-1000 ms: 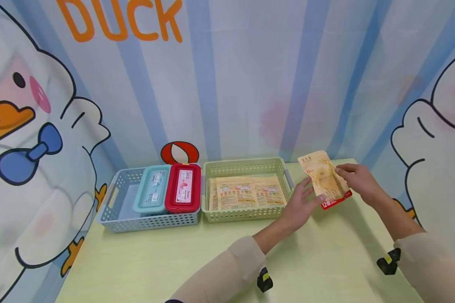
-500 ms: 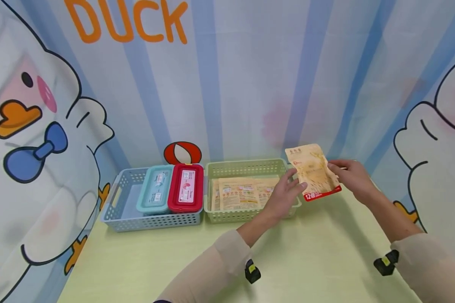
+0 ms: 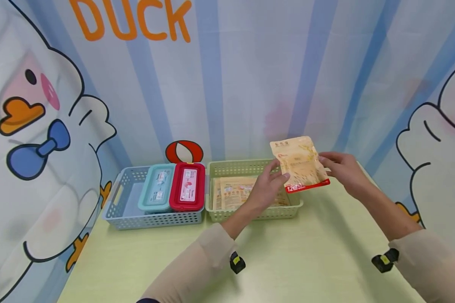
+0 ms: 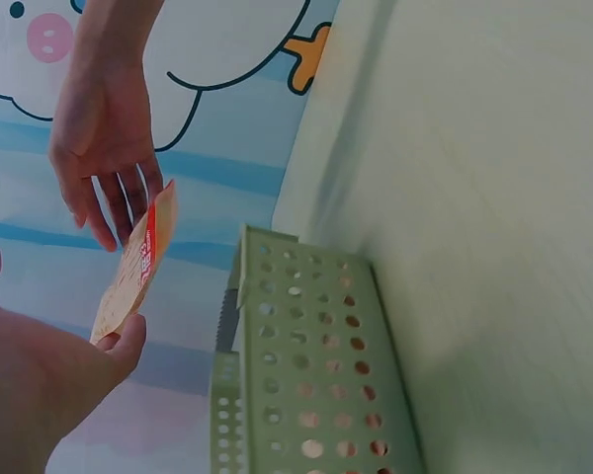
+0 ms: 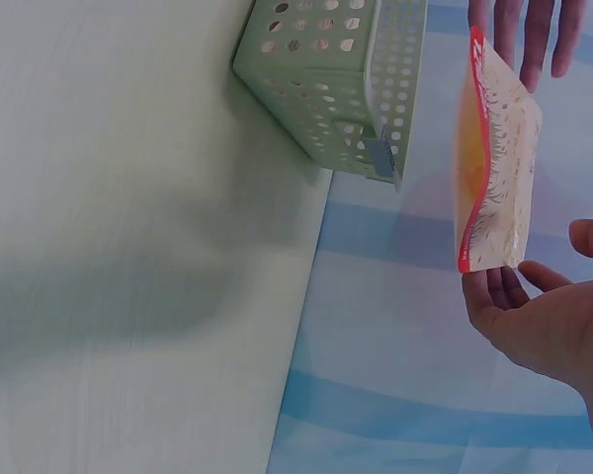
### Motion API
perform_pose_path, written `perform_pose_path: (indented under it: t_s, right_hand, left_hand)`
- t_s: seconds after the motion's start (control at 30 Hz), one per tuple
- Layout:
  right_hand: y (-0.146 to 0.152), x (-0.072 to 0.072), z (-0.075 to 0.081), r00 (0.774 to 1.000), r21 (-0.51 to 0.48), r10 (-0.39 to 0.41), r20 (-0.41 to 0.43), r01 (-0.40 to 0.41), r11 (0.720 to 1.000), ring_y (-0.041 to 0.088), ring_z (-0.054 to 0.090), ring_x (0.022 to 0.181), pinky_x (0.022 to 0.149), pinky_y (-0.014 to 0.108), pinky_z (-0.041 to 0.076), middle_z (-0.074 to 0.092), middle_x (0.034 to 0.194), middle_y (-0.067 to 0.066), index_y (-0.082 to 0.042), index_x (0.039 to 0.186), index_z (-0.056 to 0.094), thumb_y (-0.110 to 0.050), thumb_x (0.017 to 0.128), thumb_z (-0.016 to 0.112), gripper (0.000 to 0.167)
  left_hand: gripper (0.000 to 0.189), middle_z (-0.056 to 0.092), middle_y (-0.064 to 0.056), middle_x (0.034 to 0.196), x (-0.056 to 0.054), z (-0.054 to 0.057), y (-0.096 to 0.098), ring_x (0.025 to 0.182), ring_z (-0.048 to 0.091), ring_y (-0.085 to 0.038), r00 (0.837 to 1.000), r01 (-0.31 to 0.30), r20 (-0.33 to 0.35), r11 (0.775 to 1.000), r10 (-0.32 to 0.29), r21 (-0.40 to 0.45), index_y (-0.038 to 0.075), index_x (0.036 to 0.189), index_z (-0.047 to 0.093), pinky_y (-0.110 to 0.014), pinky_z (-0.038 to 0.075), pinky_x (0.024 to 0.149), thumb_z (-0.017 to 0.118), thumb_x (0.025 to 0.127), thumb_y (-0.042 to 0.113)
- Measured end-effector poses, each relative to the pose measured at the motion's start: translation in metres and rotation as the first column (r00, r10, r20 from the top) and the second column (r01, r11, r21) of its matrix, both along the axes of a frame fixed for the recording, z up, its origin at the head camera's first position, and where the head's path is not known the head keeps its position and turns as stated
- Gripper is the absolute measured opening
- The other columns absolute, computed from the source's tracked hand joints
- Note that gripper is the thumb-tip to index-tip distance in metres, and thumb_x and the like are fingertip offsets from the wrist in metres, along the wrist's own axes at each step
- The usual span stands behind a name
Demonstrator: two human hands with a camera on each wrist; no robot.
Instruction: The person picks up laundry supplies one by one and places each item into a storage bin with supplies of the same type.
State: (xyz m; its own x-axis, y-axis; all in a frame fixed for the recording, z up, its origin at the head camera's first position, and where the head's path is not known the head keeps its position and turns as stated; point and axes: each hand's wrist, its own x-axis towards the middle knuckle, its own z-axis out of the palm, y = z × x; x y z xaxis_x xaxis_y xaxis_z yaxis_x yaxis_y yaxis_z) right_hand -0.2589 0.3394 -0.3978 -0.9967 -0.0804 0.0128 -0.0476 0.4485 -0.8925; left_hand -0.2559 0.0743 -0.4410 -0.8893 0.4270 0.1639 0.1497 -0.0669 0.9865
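A flat cream pouch (image 3: 299, 162) printed with wheat ears and a red strip along its lower edge is held up, slightly tilted, over the right end of the green basket (image 3: 250, 214). My left hand (image 3: 263, 191) holds its left edge, thumb in front and fingers behind. At the opposite edge, my right hand (image 3: 345, 174) pinches it between thumb and fingers. The right wrist view shows the pouch (image 5: 504, 168) nearly edge-on between both hands. Similar pouches (image 3: 233, 193) lie flat inside the green basket, partly covered by my left hand.
Left of the green basket, touching it, stands a blue basket (image 3: 151, 221). Inside are a turquoise lidded box (image 3: 157, 187) and a red lidded box (image 3: 187, 187). A striped curtain (image 3: 242, 84) with duck prints hangs behind the pale green table (image 3: 288, 261).
Both hands have carried the pouch left and slightly up, from the table's right side to over the green basket's right end. The pouch has turned more upright, facing front.
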Motion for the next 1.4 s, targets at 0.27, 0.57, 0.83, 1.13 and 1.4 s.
perform_pose_path:
  t_s: [0.27,0.57,0.83,1.13,1.4]
  right_hand:
    - [-0.01,-0.004,0.001,1.0,-0.05,0.023,-0.009,-0.024,0.998,0.04,0.049,0.139,0.099,0.028,0.056,0.045,0.157,0.026,0.005,0.159,0.04,-0.036,0.113,0.051,0.062]
    - [-0.025,-0.005,0.009,0.996,-0.023,0.09,-0.001,-0.09,0.996,0.042,0.049,0.142,0.106,0.045,0.051,0.042,0.161,0.026,0.005,0.159,0.039,-0.032,0.113,0.053,0.061]
    - [-0.043,-0.006,0.012,0.992,-0.031,0.125,-0.006,-0.125,0.992,0.044,0.046,0.145,0.109,0.055,0.047,0.042,0.16,0.029,0.007,0.158,0.038,-0.026,0.112,0.055,0.059]
    - [-0.06,-0.008,0.004,0.984,-0.003,0.174,0.036,-0.174,0.985,0.048,0.047,0.143,0.11,0.057,0.048,0.045,0.154,0.032,0.007,0.157,0.037,-0.025,0.112,0.056,0.059]
    - [-0.079,-0.009,-0.003,0.984,0.077,0.164,0.07,-0.169,0.983,0.047,0.057,0.131,0.107,0.06,0.049,0.05,0.15,0.032,0.008,0.156,0.038,-0.028,0.112,0.056,0.059]
  left_hand:
    - [0.078,0.032,-0.002,0.171,-0.003,0.011,-0.016,0.153,0.039,-0.028,0.999,-0.037,-0.015,0.999,0.037,-0.022,0.016,0.17,0.024,-0.048,0.047,0.113,0.063,0.107,0.041]
    - [0.077,0.032,-0.005,0.171,-0.01,0.008,-0.035,0.15,0.044,-0.027,0.997,-0.059,0.048,0.998,0.059,0.009,0.014,0.17,0.022,-0.05,0.048,0.113,0.063,0.108,0.034]
    - [0.074,0.031,-0.009,0.171,-0.017,0.013,-0.05,0.148,0.046,-0.029,0.994,-0.086,0.061,0.994,0.09,-0.06,0.011,0.17,0.021,-0.044,0.05,0.11,0.06,0.11,0.031]
    - [0.075,0.029,-0.013,0.171,-0.016,0.009,-0.062,0.15,0.042,-0.033,0.986,-0.118,0.094,0.976,0.137,-0.184,0.014,0.17,0.021,-0.052,0.046,0.114,0.059,0.109,0.036]
    - [0.072,0.033,-0.017,0.168,-0.015,-0.005,-0.063,0.151,0.04,-0.036,0.973,-0.166,0.115,0.951,0.201,-0.26,0.011,0.168,0.025,-0.056,0.041,0.116,0.058,0.109,0.037]
